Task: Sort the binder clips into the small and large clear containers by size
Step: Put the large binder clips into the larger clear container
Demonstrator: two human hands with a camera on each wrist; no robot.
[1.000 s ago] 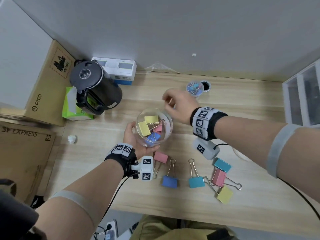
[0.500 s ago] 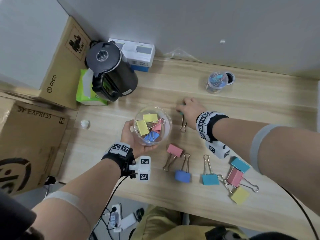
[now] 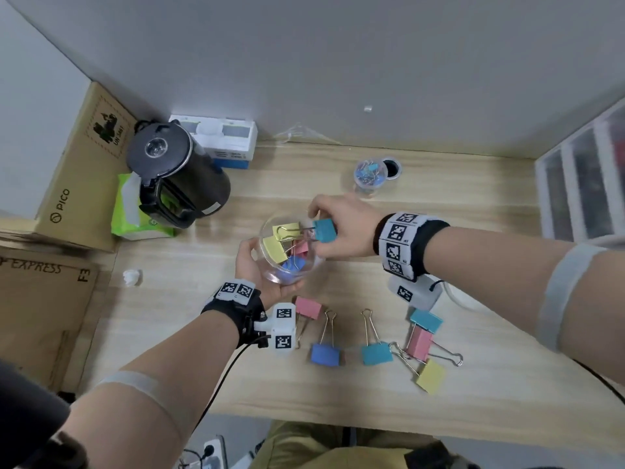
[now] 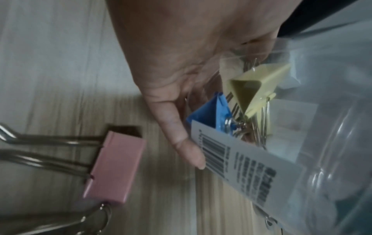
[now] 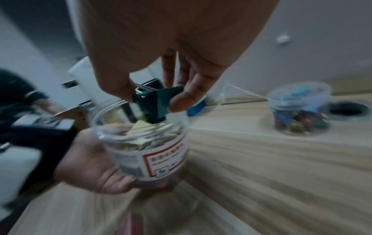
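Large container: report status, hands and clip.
Left hand holds large container. Right hand pinches teal clip over its mouth, not yet dropped. Nothing blocking.

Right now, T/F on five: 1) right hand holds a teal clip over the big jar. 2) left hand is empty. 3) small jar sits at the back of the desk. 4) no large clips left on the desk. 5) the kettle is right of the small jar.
1. True: the right hand pinches a teal clip at the mouth of the large container.
2. False: the left hand holds the large container.
3. True: the small container stands near the wall.
4. False: six lie on the desk, among them a pink clip and a yellow clip.
5. False: the kettle is left of it.
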